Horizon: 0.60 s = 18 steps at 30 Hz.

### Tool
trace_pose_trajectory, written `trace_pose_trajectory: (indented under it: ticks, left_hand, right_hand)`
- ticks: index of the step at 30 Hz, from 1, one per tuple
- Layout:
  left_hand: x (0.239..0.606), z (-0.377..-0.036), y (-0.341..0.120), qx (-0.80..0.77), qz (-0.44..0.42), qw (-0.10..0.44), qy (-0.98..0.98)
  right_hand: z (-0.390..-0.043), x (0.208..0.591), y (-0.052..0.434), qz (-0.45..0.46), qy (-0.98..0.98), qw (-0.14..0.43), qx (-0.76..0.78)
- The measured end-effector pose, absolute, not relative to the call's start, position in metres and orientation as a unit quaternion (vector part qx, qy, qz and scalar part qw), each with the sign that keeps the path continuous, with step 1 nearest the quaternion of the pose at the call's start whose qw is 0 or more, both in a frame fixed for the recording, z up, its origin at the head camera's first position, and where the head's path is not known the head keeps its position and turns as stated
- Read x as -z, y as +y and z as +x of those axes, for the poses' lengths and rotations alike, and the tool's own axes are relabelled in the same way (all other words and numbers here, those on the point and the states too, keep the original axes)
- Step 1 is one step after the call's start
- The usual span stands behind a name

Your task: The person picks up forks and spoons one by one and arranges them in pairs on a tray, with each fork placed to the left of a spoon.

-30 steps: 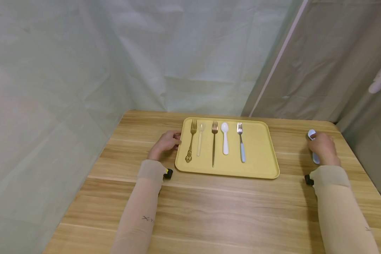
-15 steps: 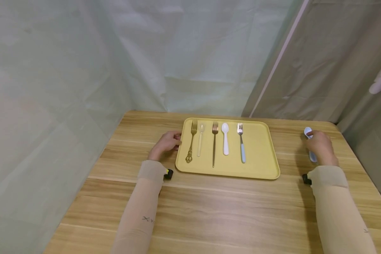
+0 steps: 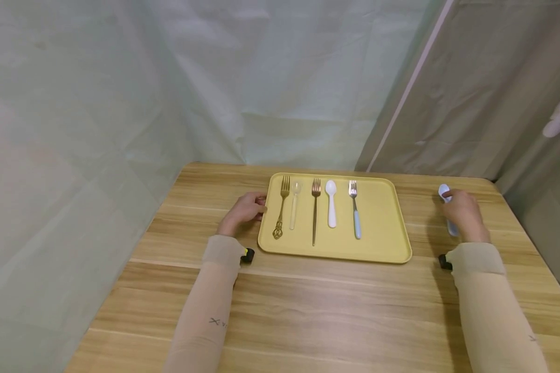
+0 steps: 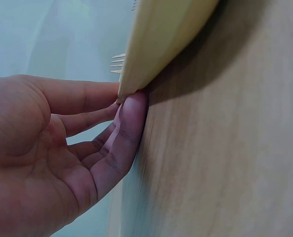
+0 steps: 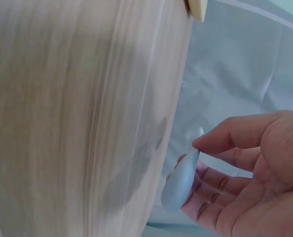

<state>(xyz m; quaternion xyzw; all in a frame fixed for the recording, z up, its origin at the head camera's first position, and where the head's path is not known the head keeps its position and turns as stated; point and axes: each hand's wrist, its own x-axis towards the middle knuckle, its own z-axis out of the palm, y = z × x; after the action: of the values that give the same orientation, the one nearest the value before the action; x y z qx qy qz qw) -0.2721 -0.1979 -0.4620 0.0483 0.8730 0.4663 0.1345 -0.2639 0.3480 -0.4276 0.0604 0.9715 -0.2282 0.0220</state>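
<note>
My right hand [image 3: 464, 213] holds a light-blue spoon [image 5: 178, 185] between thumb and fingers, at the right of the table. In the head view the spoon's bowl [image 3: 444, 191] points away from me, and the hand covers the middle of its length. The right wrist view shows its shadow on the wood below, apart from it. My left hand [image 3: 245, 210] pinches the left rim of a yellow tray [image 3: 382, 228]. In the left wrist view its thumb and fingertips meet at the tray's edge [image 4: 154, 44].
Lying side by side on the tray are an ornate gold fork [image 3: 280, 217], a clear spoon [image 3: 293, 210], a copper-coloured fork [image 3: 314, 212], a white spoon [image 3: 331, 207] and a blue-handled fork [image 3: 356, 215]. Curtains [image 3: 284, 93] hang behind the wooden table [image 3: 335, 316].
My right hand has moved left toward the tray, carrying the light-blue spoon. The left hand and the tray have stayed in place.
</note>
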Motion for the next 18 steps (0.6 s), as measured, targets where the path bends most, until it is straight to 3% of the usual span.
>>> trace_pose_trajectory:
  ticks: [18]
  left_hand:
    - [0.466,-0.274,-0.198,-0.467,0.046,0.138,0.872]
  right_hand:
    - [-0.264,0.425,0.328,0.054,0.964,0.044,0.257]
